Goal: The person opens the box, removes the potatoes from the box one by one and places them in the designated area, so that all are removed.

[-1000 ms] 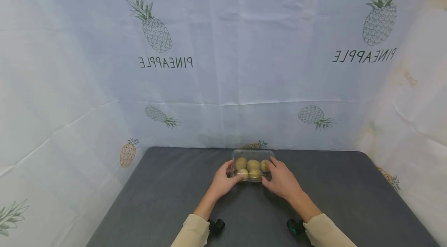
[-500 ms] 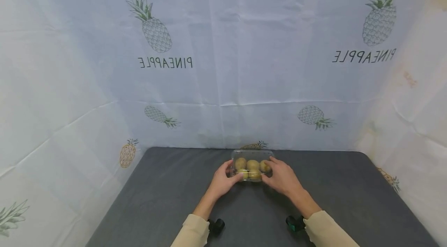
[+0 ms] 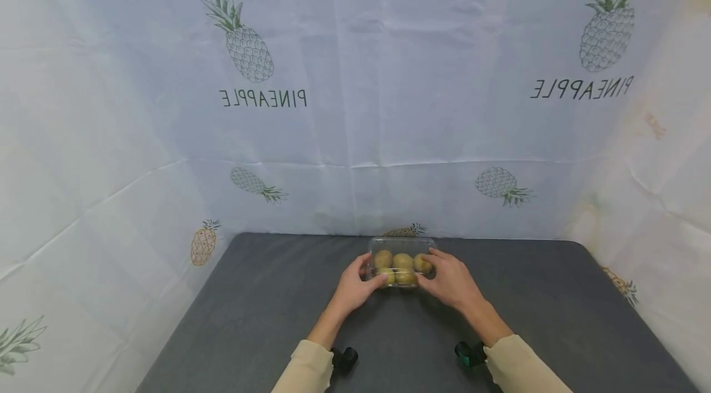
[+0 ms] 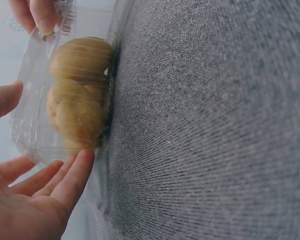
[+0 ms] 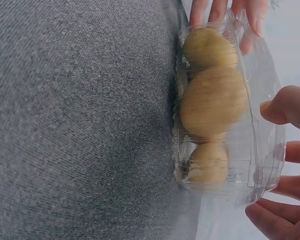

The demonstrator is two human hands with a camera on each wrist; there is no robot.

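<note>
A clear plastic clamshell box (image 3: 402,245) with several yellow-brown potatoes (image 3: 403,261) inside rests at the far middle of the table. My left hand (image 3: 354,288) holds its left end, thumb along the near edge and fingers at the side. At the right end my right hand (image 3: 449,282) grips the box, the thumb near the front corner and the fingers reaching over the side. Through the see-through wall, potatoes (image 4: 77,110) show in the left wrist view. The right wrist view has the thumb by the upper part of the box (image 5: 262,65), with other fingers partly behind it.
Dark grey cloth covers the table (image 3: 266,325). A white curtain (image 3: 355,103) printed with pineapples hangs behind the far edge and at both sides. Black devices (image 3: 345,361) are strapped at the wrists, beside the beige sleeves (image 3: 311,368).
Hardly anything differs. Both hands stay on the box at the same spot; the right forearm has shifted very slightly.
</note>
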